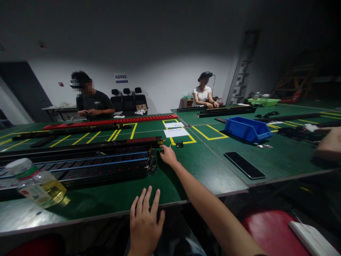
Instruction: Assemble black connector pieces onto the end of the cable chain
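Observation:
My left hand (146, 217) is open, fingers spread, palm down at the front edge of the table and holding nothing. Reaching forward, my right hand (168, 155) has its fingers curled, with the fingertips against the end of a long black rail (128, 143). What lies between those fingertips is hidden. A small black part with a yellow wire (179, 144) is just beyond that hand. Left of my hands lie long black power strips (106, 166) with blue edges and red dots, loose wires bunched at their right end.
A bottle (39, 183) of yellow liquid leans at the left front. To the right are a phone (245, 165), a blue bin (247, 128) and another person's blurred hand (330, 144). A red rail (112, 121) lies farther back. Two people work across the table.

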Motion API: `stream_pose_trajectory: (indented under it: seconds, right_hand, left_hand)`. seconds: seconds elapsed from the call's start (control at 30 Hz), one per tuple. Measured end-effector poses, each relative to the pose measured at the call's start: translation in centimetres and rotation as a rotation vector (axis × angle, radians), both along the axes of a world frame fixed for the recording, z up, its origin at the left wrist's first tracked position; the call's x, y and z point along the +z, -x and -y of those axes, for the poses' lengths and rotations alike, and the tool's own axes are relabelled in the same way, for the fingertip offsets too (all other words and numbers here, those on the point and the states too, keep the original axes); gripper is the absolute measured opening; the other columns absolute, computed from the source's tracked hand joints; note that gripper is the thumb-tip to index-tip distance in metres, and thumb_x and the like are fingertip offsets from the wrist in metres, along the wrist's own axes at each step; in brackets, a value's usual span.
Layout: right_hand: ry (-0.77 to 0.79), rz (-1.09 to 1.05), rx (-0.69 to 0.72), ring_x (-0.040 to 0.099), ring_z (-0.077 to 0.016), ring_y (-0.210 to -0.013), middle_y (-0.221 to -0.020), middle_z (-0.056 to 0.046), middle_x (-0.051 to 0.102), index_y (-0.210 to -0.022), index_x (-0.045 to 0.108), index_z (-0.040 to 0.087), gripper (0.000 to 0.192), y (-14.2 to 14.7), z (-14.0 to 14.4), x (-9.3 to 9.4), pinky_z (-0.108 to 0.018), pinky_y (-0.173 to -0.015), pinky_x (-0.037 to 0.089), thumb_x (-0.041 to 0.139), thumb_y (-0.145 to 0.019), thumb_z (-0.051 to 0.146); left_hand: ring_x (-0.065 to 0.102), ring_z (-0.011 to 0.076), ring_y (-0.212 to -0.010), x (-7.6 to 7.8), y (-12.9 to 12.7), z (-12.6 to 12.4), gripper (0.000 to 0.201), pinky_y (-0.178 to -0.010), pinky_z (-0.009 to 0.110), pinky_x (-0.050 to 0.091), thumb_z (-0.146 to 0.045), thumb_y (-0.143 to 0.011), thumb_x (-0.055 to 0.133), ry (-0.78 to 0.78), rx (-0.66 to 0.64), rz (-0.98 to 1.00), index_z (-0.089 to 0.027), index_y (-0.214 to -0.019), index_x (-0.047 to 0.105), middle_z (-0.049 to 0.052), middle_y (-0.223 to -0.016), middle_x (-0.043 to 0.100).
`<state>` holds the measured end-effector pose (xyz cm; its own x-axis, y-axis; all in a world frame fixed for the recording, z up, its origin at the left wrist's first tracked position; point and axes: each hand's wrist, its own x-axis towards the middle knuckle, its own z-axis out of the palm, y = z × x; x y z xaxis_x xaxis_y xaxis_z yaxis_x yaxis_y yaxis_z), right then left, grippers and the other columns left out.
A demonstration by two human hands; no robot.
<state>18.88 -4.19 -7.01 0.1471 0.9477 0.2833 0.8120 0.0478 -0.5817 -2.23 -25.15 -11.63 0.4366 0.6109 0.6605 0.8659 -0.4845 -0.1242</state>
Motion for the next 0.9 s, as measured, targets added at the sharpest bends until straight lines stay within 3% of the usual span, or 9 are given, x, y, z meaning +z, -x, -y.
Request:
stream_pose_trajectory:
  seconds: [0.2, 0.7, 0.77, 0.9]
  right_hand:
    - [-0.006, 0.008, 0.016, 0.066, -0.0243, -0.118, -0.124, -0.010, 0.074, -0.141, 0.062, 0.019, 0.050, 0.0, 0.1, -0.1, -0.031, -0.098, 0.050, 0.055, -0.091, 0.012]
    - [0.007, 0.073, 0.028, 0.064, -0.0230, -0.118, -0.126, -0.008, 0.073, -0.134, 0.066, 0.022, 0.044, 0.0, -0.2, -0.1, -0.031, -0.101, 0.047, 0.055, -0.091, 0.014]
    - [-0.037, 0.066, -0.044, 0.063, -0.0231, -0.117, -0.126, -0.008, 0.072, -0.131, 0.068, 0.022, 0.041, -0.6, -0.1, 0.4, -0.032, -0.101, 0.047, 0.053, -0.093, 0.014]
    - [-0.097, 0.071, -0.374, 0.059, -0.0271, -0.119, -0.128, -0.012, 0.069, -0.132, 0.066, 0.021, 0.042, -2.8, 0.2, 1.2, -0.036, -0.098, 0.047, 0.048, -0.095, 0.013]
  left_hand:
    - [0.052, 0.0297, -0.140, -0.3, 0.5, 0.0, 0.072, -0.116, 0.048, 0.037, -0.022, -0.084, 0.065, 0.038, -0.026, 0.031, -0.031, -0.154, 0.050, 0.006, -0.155, 0.055]
    - [0.059, 0.0272, -0.131, -3.7, 1.0, -1.7, 0.074, -0.114, 0.041, 0.034, -0.023, -0.080, 0.066, -0.046, -0.109, 0.143, -0.034, -0.152, 0.053, 0.005, -0.146, 0.064]
    - [0.058, 0.0265, -0.131, -3.9, 1.1, -1.9, 0.073, -0.115, 0.041, 0.033, -0.023, -0.081, 0.065, -0.061, -0.124, 0.156, -0.035, -0.152, 0.053, 0.004, -0.146, 0.064]
    - [0.059, 0.0242, -0.131, -4.0, 1.0, -1.9, 0.070, -0.116, 0.038, 0.032, -0.022, -0.083, 0.062, -0.073, -0.142, 0.176, -0.035, -0.152, 0.053, 0.002, -0.145, 0.065]
